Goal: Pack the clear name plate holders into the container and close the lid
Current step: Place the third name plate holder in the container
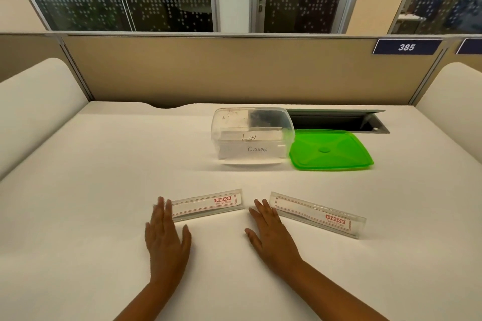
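Two clear name plate holders with red "GEMSON" labels lie on the white desk: the left holder (208,205) and the right holder (319,214). My left hand (165,237) rests flat, its fingertips over the left holder's left end. My right hand (268,234) lies flat between the holders, fingers beside the right holder's left end. Neither hand grips anything. Farther back stands a clear container (251,135), lid off, holding two more holders with handwritten cards. Its green lid (331,151) lies flat on the desk, touching the container's right side.
An open cable hatch (339,121) is cut into the desk behind the lid. A beige partition (234,70) closes off the back of the desk, and rounded white side panels stand at left and right.
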